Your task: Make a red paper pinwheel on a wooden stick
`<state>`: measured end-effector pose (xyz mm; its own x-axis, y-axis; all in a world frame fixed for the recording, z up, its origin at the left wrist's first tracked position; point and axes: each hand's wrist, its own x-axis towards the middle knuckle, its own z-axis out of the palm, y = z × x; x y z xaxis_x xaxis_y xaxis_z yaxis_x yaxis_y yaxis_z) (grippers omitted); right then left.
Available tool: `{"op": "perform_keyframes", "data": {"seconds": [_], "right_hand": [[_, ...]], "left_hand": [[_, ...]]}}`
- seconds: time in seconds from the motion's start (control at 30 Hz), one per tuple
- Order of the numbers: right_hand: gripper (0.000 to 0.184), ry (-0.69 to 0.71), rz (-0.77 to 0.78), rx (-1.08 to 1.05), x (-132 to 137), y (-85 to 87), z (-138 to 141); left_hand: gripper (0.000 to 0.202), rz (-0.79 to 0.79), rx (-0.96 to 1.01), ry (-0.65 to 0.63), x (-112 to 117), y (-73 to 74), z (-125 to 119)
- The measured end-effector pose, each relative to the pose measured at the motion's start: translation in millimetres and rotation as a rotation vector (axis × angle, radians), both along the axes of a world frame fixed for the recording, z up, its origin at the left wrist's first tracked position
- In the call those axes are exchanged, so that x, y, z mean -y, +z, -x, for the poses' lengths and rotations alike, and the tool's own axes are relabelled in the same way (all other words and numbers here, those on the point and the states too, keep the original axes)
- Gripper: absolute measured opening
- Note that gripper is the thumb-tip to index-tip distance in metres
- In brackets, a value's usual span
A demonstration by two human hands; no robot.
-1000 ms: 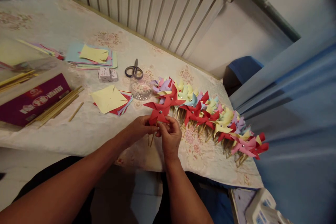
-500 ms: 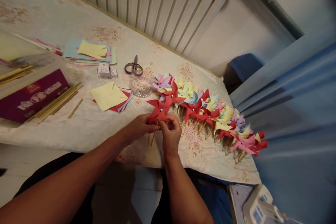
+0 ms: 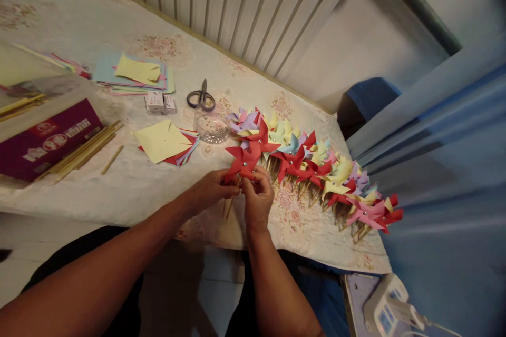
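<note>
Both hands meet at a red paper pinwheel (image 3: 242,161) on a thin wooden stick, just above the front edge of the table (image 3: 130,195). My left hand (image 3: 210,190) pinches the stick and the pinwheel's lower left. From the right, my right hand (image 3: 258,196) has its fingers closed at the pinwheel's back. To the right lies a long row of finished pinwheels (image 3: 316,168) in red, yellow, pink, lilac and blue.
Cut paper squares (image 3: 164,141) lie left of the hands, with a clear bowl of pins (image 3: 212,129), scissors (image 3: 201,98) and small boxes (image 3: 160,102) behind. Wooden sticks (image 3: 81,150) and a purple box (image 3: 43,139) sit far left. A radiator (image 3: 237,5) runs behind; a power strip (image 3: 389,310) lies at lower right.
The hands keep their grip on the red pinwheel and have barely shifted. The view has tilted slightly, so the table's things sit a little lower and further left.
</note>
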<state>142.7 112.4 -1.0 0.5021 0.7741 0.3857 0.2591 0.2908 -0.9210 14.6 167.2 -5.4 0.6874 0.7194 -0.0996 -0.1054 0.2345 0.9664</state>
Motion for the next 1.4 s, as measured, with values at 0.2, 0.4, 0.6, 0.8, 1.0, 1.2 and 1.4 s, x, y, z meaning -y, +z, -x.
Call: {"op": "perform_keyframes", "data": {"seconds": [0.2, 0.4, 0.6, 0.8, 1.0, 1.2, 1.4], "right_hand": [[0.009, 0.013, -0.003, 0.012, 0.0, 1.4, 0.2], [0.01, 0.015, -0.006, 0.05, 0.1, -1.7, -2.1], [0.01, -0.02, 0.011, 0.052, 1.0, 1.5, 0.4], [0.01, -0.004, 0.004, 0.062, 1.0, 4.2, 2.2], [0.009, 0.007, 0.033, 0.029, 2.6, 5.4, 2.9], [0.012, 0.009, 0.023, -0.002, 2.7, 2.0, 1.6], [0.018, -0.038, 0.008, -0.001, 4.4, -0.4, -9.5]], "left_hand": [[0.022, -0.001, -0.014, 0.007, 0.5, -0.3, 0.3], [0.02, 0.016, -0.025, 0.022, 2.1, 3.4, -0.1], [0.021, -0.001, -0.009, -0.024, 1.3, 1.9, -0.5], [0.02, -0.004, 0.01, -0.042, 2.8, 2.3, -0.1], [0.021, -0.017, -0.001, -0.041, 2.3, 3.5, -0.9], [0.019, -0.002, -0.025, -0.007, 2.1, 6.4, 0.3], [0.018, 0.041, -0.022, 0.012, -0.7, 4.0, 4.9]]}}
